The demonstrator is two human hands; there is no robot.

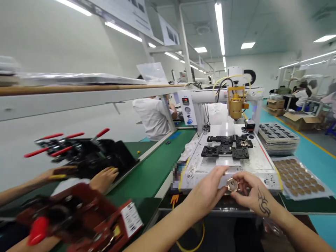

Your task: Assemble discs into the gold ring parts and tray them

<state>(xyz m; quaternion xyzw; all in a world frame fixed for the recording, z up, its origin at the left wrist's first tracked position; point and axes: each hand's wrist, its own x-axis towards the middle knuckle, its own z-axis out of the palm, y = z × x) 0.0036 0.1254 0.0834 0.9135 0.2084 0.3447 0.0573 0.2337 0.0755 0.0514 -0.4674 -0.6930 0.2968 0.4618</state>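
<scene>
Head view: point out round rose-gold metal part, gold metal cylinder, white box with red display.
Rose-gold part (232, 185), head view: face centre.
Gold cylinder (235, 109), head view: body front.
White box (192, 107), head view: bare front panel.

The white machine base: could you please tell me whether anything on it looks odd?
Yes: the white base carries dark specks and smudges, notably near its front right corner, so it looks soiled or scuffed.

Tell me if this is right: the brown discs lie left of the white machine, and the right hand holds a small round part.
Wrong side: in the head view, the brown discs lie right of the white machine. The right hand does hold a small round part.
</scene>
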